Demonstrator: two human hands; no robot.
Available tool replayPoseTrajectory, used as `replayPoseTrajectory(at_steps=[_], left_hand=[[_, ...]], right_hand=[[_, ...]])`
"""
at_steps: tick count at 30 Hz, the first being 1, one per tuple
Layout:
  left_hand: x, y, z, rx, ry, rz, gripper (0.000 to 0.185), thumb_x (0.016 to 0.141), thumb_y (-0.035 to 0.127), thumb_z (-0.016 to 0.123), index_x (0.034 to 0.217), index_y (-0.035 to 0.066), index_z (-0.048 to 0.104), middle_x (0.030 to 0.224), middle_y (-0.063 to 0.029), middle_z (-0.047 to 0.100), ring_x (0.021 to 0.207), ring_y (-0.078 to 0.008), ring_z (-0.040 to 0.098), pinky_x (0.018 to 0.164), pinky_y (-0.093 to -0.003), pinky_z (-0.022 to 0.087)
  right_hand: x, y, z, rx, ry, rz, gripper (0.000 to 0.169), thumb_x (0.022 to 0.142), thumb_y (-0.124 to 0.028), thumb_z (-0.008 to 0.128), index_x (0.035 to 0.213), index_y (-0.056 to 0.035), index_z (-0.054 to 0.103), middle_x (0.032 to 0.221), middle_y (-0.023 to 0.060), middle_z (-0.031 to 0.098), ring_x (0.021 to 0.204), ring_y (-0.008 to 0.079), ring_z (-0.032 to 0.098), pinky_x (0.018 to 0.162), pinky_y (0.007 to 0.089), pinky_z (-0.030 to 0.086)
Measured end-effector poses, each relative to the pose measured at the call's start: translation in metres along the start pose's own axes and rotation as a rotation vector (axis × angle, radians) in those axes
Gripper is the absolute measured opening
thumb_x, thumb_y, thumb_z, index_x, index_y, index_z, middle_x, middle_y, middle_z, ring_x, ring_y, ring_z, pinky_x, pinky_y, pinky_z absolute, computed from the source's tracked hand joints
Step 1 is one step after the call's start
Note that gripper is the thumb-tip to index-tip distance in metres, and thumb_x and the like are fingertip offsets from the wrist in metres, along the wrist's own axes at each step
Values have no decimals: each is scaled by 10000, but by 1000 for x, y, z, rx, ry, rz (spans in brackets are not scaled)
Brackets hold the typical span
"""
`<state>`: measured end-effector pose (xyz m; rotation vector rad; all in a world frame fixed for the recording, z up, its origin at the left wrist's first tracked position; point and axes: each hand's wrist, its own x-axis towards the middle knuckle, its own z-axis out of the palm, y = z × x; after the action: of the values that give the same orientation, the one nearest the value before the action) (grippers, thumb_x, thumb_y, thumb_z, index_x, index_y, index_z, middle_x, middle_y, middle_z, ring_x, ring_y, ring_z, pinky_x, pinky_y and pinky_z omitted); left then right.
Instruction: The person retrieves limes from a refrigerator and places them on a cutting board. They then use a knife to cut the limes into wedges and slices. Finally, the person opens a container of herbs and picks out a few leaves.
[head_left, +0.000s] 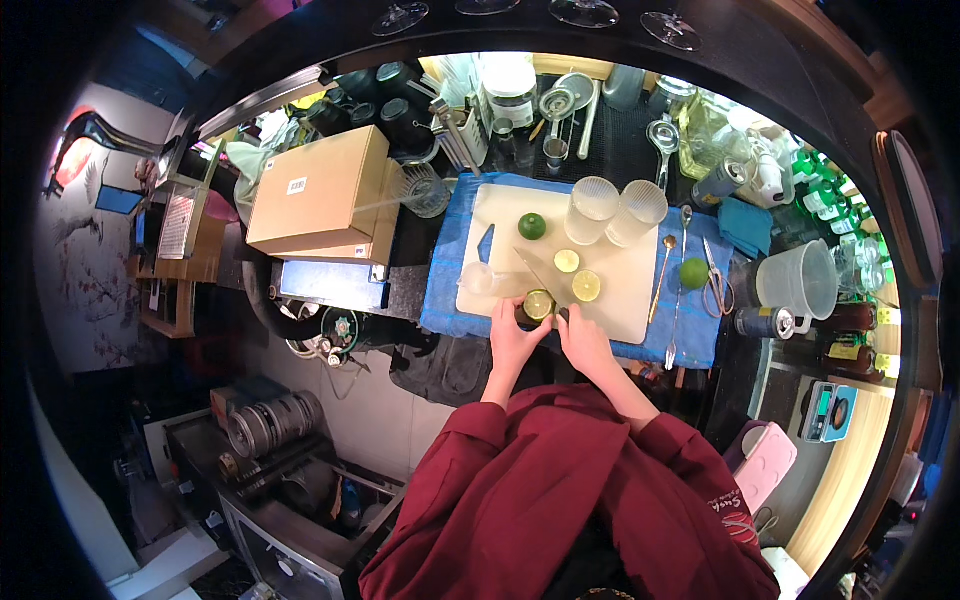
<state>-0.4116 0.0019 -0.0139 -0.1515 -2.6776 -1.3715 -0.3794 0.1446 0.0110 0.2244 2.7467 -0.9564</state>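
My left hand (514, 330) grips a cut lime (538, 305) at the near edge of a white cutting board (495, 206), its cut face upward. A knife (536, 271) with a dark handle is in my right hand (586, 341), its blade slanting away to the left over the board beside that lime. My right fingertips are close to the lime; whether they touch it I cannot tell. Two lime pieces (586, 286) lie cut face up to the right of the blade. Farther back are an uncut-looking lime (532, 226) and two ribbed glasses (592, 210). A small clear cup (478, 278) is at the left.
The board rests on a blue cloth (444, 300). Right of it lie a gold spoon (662, 277), a long bar spoon (679, 292), another lime (694, 273) and scissors (717, 281). Cardboard boxes (322, 195) stand left; a plastic pitcher (796, 277) and cans (763, 322) stand right.
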Motion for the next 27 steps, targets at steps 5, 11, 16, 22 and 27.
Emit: replayPoseTrajectory(at_steps=[5, 11, 16, 22, 27], left_hand=[[0, 1, -1, -4, -7, 8, 473, 634, 190, 785, 995, -13, 559, 945, -140, 574, 897, -298, 555, 792, -365, 448], [20, -12, -21, 17, -240, 134, 526, 661, 204, 763, 1093, -8, 550, 1015, -156, 572, 995, -306, 541, 881, -370, 440], [21, -9, -22, 6, -206, 202, 535, 668, 174, 760, 1115, -13, 533, 1046, -163, 564, 1035, -306, 530, 906, -371, 436], [6, -5, -11, -38, -82, 41, 507, 652, 150, 776, 1063, -22, 534, 1031, -165, 573, 983, -303, 557, 859, -360, 452], [4, -3, -10, -34, -49, 34, 487, 654, 154, 778, 1038, -24, 539, 991, -165, 586, 938, -302, 576, 830, -360, 463]], right_hand=[[-42, 41, 7, 193, -59, 35, 314, 933, -297, 441, 977, 13, 465, 729, 295, 592, 715, 472, 581, 628, 548, 455], [-80, 68, -13, 71, -94, 77, 321, 931, -336, 437, 974, -19, 458, 678, 283, 582, 668, 473, 575, 590, 556, 443], [-66, 45, -24, 0, 14, -44, 274, 931, -281, 454, 942, -8, 443, 624, 240, 580, 591, 430, 578, 522, 517, 453], [-50, 27, -13, -147, 34, -148, 251, 919, -283, 480, 934, -34, 457, 638, 170, 600, 554, 352, 614, 478, 443, 494], [-22, 7, 7, -311, 133, -178, 269, 906, -311, 503, 927, -45, 471, 633, 148, 605, 526, 311, 623, 442, 388, 506]])
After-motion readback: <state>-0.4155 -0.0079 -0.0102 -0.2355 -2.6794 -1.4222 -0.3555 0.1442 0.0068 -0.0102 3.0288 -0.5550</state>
